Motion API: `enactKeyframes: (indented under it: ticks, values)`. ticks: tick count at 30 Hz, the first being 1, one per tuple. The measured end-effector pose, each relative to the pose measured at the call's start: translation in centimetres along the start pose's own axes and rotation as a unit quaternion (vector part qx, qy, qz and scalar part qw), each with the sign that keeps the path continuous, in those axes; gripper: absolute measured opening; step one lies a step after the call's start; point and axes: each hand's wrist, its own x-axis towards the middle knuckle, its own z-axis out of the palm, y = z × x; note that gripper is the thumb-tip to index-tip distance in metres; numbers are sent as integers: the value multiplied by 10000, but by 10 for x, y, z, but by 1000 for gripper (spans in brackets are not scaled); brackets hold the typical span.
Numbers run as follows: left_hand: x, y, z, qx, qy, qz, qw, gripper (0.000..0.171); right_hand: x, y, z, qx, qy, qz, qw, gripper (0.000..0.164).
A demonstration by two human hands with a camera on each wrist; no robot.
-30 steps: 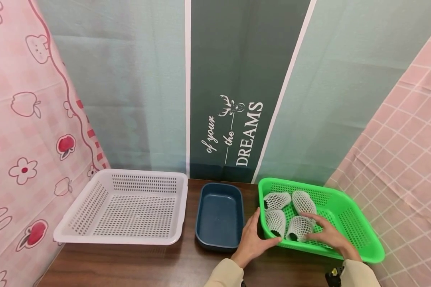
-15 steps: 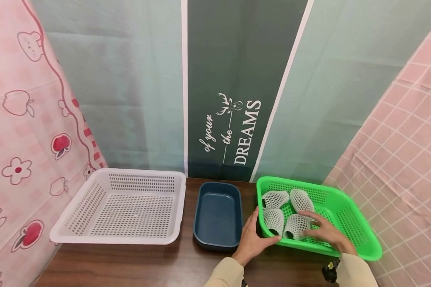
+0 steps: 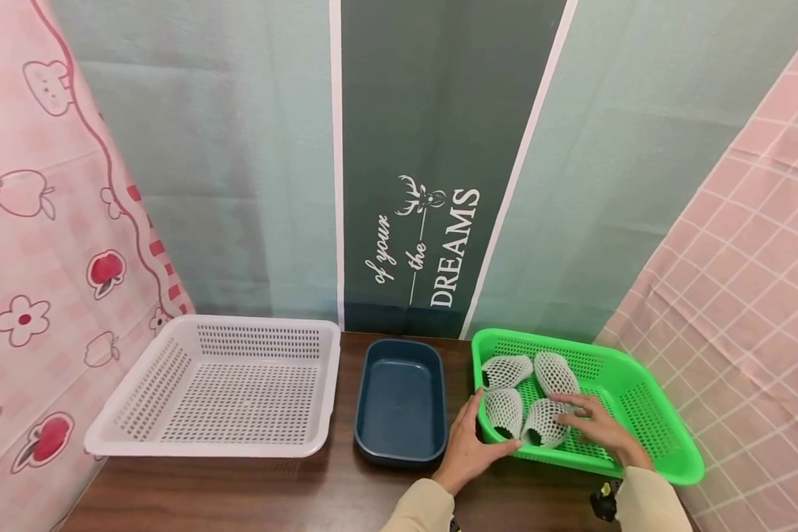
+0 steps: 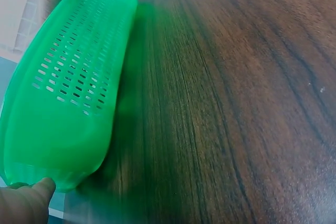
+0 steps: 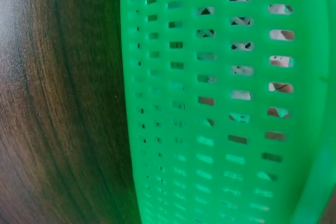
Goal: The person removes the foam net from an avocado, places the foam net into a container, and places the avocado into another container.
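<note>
In the head view, several oblong items in white foam nets, dark at one end, lie in a green basket (image 3: 665,414). My left hand (image 3: 467,447) holds the basket's near left corner, its thumb on the front rim and its fingers along the left side. In the left wrist view the thumb (image 4: 39,195) presses the green wall. My right hand (image 3: 598,428) reaches over the front rim, its fingertips touching the right side of the nearest netted item (image 3: 547,423). Beside that lie another netted item (image 3: 504,410) and, behind, two more netted items (image 3: 507,371).
A dark blue tray (image 3: 367,391) stands just left of the green basket. Farther left is a white perforated basket (image 3: 330,399). All stand on a brown wooden table (image 3: 292,495), with a green cloth (image 3: 292,222) behind and pink cloths (image 3: 738,332) at the sides.
The right hand's fingers have loosened and shifted slightly on the nearest netted item. My left hand stays at the basket corner. The head view has drifted slightly, moving everything a little left.
</note>
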Motion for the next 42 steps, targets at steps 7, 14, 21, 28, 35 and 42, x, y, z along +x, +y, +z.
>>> enactKeyframes:
  ticks: [7,14,21,28,35,42]
  values:
    - [2,-1,1,-9,60,57,10000,86,2,0,2,264,69,536,9982,58]
    - [4,-2,1,54,39,173,9998,84,5,3,4,512,-76,1161,9919,69]
    - [4,-6,4,-71,74,159,9998,85,7,7,3,701,-281,1128,9907,68]
    - [5,-8,6,-59,139,246,9996,86,9,8,4,1132,-105,1167,9866,69]
    - [5,-7,5,-19,166,309,9994,86,8,8,3,1603,-411,1095,9801,64]
    - [4,-7,5,-107,123,234,9996,87,10,8,4,1667,-388,1313,9764,58]
